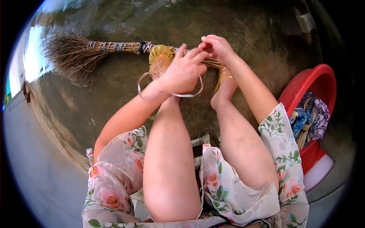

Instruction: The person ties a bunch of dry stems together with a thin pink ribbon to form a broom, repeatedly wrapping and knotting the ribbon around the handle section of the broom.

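Observation:
A twig broom [114,47] lies crosswise on the floor, bristles at the left, its bundled handle bound with grey strips and running under both hands. My left hand [185,69] and my right hand [215,48] meet above the handle's right part. A thin pale strip [185,95] loops around the left wrist and hangs below that hand. The left hand is slightly blurred, its fingers spread. Thumb and index finger of the right hand are pinched together; whether they hold the strip cannot be told. Yellow sandals [161,55] are on the feet, beside the handle.
At the right a red plastic basin [295,88] leans tilted with crumpled clothes [310,119] inside, a white basin [319,172] below it. A pale block [306,22] lies at the upper right. Part of a wooden stool [201,141] shows between the legs. Wet-looking floor spreads ahead.

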`<state>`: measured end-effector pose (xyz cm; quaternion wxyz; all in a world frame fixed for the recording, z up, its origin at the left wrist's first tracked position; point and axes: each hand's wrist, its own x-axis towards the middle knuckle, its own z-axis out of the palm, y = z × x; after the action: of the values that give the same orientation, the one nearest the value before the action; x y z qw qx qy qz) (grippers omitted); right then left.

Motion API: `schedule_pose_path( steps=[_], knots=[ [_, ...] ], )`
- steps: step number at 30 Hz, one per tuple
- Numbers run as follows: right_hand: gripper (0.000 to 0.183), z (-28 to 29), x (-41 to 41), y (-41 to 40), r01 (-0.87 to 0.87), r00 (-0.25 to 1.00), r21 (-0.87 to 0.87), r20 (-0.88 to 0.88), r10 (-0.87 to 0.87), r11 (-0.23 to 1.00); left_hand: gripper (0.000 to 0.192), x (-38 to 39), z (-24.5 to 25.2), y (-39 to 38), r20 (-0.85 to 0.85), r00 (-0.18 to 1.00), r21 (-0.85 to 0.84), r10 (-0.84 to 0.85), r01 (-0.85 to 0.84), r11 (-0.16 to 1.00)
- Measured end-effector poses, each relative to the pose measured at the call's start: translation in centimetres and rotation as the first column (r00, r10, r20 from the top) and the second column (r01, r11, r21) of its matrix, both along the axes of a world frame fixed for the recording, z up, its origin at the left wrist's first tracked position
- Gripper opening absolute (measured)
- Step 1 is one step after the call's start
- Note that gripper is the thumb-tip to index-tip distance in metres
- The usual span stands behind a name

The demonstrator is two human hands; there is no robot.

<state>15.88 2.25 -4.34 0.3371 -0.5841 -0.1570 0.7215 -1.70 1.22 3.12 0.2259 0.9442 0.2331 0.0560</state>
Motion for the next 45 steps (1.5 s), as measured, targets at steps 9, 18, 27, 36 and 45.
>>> schedule_pose_path(
  steps=[9,18,27,36,45],
  knots=[
    [0.027,-0.7,-0.5,0.8,-0.354,0.740,0.267,0.666,0.095,0.896,0.019,1.5,-9.9,5.5,-0.113,0.942,-0.667,0.315,-0.307,0.679],
    [0.030,0.9,-0.4,-1.8,-0.419,0.547,0.155,0.829,0.112,0.895,0.021,2.0,-9.1,6.0,-0.287,0.888,-0.656,0.360,-0.456,0.602],
    [0.017,2.0,-2.4,-9.5,-0.909,0.412,0.364,0.858,0.307,0.201,0.021,3.6,-9.2,6.6,-0.419,0.813,-0.672,0.404,-0.577,0.464],
    [0.016,2.5,-0.2,-6.2,-0.190,0.979,0.160,0.108,0.174,0.969,0.022,2.9,-8.5,6.6,-0.337,0.882,-0.684,0.329,-0.470,0.558],
    [0.018,-0.6,-1.0,-4.2,-0.769,0.286,0.065,0.925,0.250,0.636,0.021,2.5,-8.5,6.3,-0.344,0.818,-0.685,0.462,-0.555,0.473]
  ],
)
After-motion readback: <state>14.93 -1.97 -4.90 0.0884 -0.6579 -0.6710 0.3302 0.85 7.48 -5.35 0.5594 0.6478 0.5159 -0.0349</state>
